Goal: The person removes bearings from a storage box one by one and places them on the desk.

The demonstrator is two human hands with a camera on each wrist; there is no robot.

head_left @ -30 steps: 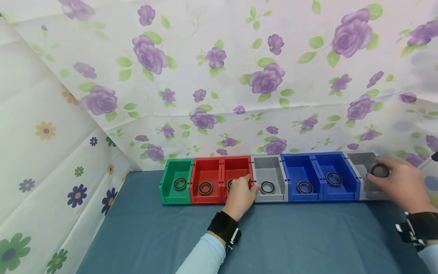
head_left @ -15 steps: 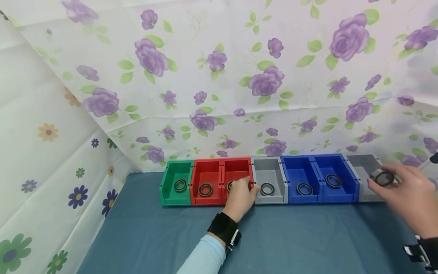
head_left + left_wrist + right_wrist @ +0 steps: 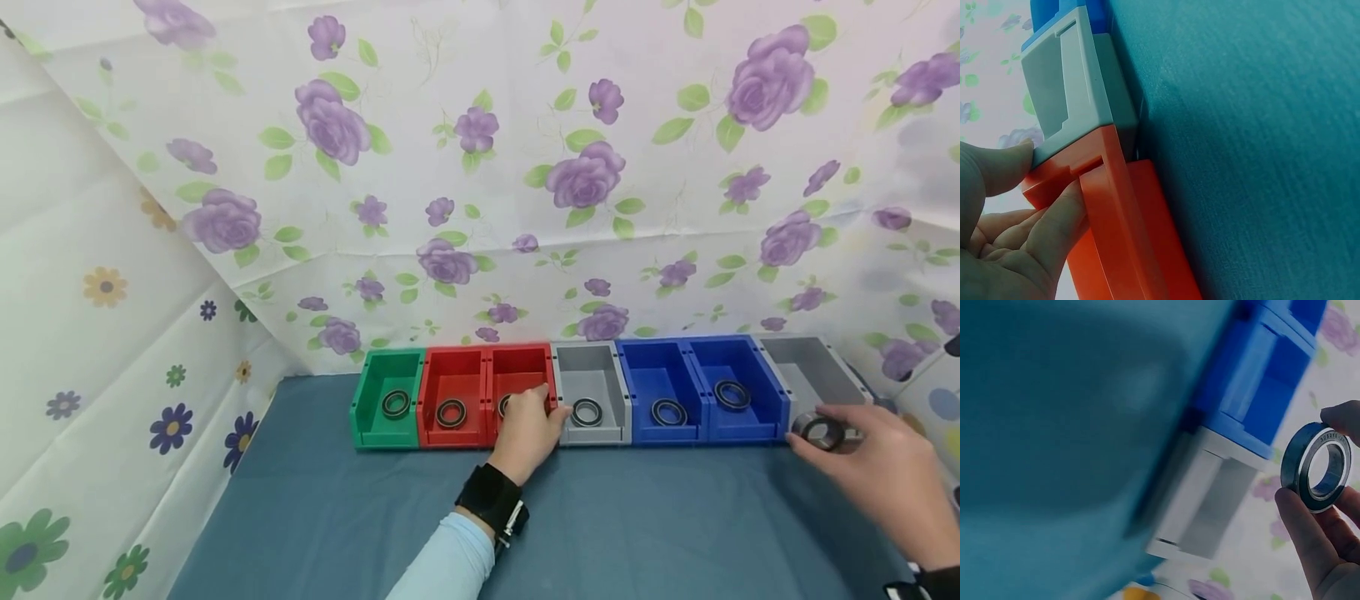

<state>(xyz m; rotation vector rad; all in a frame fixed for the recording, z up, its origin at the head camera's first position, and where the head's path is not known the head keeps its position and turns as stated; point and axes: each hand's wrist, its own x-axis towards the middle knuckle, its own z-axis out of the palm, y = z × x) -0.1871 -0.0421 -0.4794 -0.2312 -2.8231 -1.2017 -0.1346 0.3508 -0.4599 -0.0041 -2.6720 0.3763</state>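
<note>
My right hand [image 3: 885, 471] pinches a ball bearing [image 3: 1298, 459] between thumb and fingertips, above the front edge of the far-right grey bin [image 3: 813, 367]. The bearing is tilted, its hole showing in the right wrist view. My left hand [image 3: 525, 432] grips the wall between the second red bin [image 3: 517, 360] and the middle grey bin [image 3: 585, 358]. In the left wrist view its thumb lies over the grey side and its fingers reach into the red bin [image 3: 1116, 194]. That red bin's bearing [image 3: 503, 407] is partly hidden by the left hand.
A green bin [image 3: 387, 367], another red bin [image 3: 455, 367] and two blue bins [image 3: 652, 362] complete the row. Bearings lie in these bins and in the middle grey one. Blue-green cloth [image 3: 637, 517] covers the table. Flowered sheets [image 3: 510, 183] hang behind and at the left.
My right hand has brought the bearing down and nearer, from over the far-right grey bin to its front edge, turning the bearing slightly. The left hand has stayed in place.
</note>
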